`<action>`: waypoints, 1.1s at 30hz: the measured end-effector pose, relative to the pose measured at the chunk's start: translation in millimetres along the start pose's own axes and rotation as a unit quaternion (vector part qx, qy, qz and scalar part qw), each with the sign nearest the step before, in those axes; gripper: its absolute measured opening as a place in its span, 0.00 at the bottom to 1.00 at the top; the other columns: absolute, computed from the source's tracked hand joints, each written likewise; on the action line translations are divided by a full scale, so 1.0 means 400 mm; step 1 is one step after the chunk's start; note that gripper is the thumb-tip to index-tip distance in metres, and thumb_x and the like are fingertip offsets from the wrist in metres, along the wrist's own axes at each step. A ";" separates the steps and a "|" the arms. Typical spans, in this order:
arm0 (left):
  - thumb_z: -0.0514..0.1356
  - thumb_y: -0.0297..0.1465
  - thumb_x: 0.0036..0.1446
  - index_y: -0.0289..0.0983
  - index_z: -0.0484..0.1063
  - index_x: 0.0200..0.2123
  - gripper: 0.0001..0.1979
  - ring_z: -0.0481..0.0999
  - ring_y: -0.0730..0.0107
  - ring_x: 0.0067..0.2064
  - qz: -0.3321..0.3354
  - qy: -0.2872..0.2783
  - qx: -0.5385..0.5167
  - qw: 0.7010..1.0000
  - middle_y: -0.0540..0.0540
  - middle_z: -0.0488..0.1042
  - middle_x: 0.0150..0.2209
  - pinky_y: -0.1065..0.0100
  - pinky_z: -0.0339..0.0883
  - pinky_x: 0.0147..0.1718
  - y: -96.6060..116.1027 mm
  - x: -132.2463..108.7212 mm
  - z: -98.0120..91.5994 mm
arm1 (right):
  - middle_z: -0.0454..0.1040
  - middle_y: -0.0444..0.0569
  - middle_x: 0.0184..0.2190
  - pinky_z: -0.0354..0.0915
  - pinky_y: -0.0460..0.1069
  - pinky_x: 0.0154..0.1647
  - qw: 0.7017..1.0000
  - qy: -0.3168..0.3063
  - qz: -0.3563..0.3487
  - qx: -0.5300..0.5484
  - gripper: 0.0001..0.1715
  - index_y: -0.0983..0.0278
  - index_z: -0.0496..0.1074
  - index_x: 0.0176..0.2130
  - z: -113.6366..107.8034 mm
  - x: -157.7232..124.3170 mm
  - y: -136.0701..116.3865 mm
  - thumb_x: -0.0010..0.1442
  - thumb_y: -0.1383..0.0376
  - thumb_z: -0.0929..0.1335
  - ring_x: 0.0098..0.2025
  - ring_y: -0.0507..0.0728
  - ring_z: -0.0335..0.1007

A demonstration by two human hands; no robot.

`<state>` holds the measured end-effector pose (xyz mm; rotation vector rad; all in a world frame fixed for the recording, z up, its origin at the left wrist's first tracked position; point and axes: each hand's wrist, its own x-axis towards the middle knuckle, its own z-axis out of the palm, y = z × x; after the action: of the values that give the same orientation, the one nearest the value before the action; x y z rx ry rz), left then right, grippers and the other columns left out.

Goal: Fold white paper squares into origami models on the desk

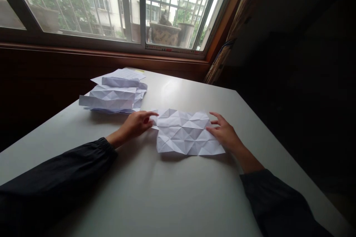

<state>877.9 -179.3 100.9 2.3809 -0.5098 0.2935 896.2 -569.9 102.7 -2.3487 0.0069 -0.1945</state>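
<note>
A white sheet of paper (185, 132), creased all over into a grid of triangles, lies flat in the middle of the white table (155, 196). My left hand (136, 123) rests at the sheet's far left corner, fingers pinched on its edge. My right hand (224, 132) sits at the sheet's right edge with fingers spread, fingertips touching the paper. Both arms wear dark sleeves.
A pile of similarly creased white sheets (115, 92) lies at the far left of the table. Behind it run a dark wooden sill and a barred window (116, 7). A curtain (222, 57) hangs at the right. The table's right edge borders dark space.
</note>
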 end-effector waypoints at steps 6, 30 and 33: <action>0.51 0.47 0.69 0.42 0.84 0.34 0.25 0.72 0.69 0.30 0.017 -0.067 0.102 0.992 0.46 0.74 0.30 0.68 0.58 0.32 0.004 0.007 -0.011 | 0.71 0.53 0.58 0.69 0.58 0.56 0.952 -0.013 -0.165 -0.258 0.19 0.54 0.79 0.53 0.010 -0.004 0.002 0.64 0.66 0.67 0.46 0.60 0.74; 0.50 0.41 0.72 0.52 0.49 0.73 0.29 0.57 0.48 0.72 0.270 -0.214 0.191 0.919 0.43 0.51 0.73 0.48 0.51 0.69 0.060 -0.124 0.027 | 0.47 0.53 0.74 0.46 0.73 0.70 0.877 -0.195 -0.335 -0.284 0.38 0.50 0.47 0.74 0.171 -0.135 -0.155 0.71 0.45 0.58 0.75 0.73 0.40; 0.47 0.43 0.73 0.55 0.44 0.73 0.29 0.52 0.47 0.73 0.244 -0.219 0.189 0.926 0.45 0.46 0.74 0.43 0.44 0.70 0.040 -0.143 0.029 | 0.45 0.52 0.75 0.42 0.70 0.73 0.880 -0.196 -0.309 -0.303 0.44 0.54 0.42 0.75 0.168 -0.097 -0.110 0.70 0.41 0.57 0.76 0.70 0.37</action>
<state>820.4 -181.9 82.0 2.6675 -1.3754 0.0697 865.3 -488.9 81.8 -2.8963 -1.0280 -0.0129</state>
